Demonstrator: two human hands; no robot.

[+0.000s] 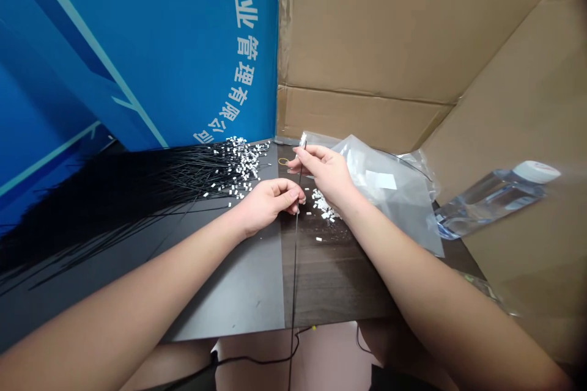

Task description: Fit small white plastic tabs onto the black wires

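A thin black wire (295, 269) runs upright between my hands and hangs down past the table's front edge. My left hand (268, 204) is closed in a pinch around it with thumb and forefinger. Just above and to the right, my right hand (328, 171) pinches the wire close to its upper end. Whether a small white piece sits in the right fingertips is too small to tell. Beneath the right hand lies a pile of small white connector pieces (324, 206). Left of my hands spreads a large bundle of black wires (119, 189), many with white pieces (243, 159) at their ends.
A clear plastic bag (403, 208) with a white label lies to the right. Beside it a water bottle (493, 198) leans by the cardboard wall (367, 24). A yellow rubber band (283, 161) is on the dark table (339, 287). A blue panel (183, 43) stands behind the wires.
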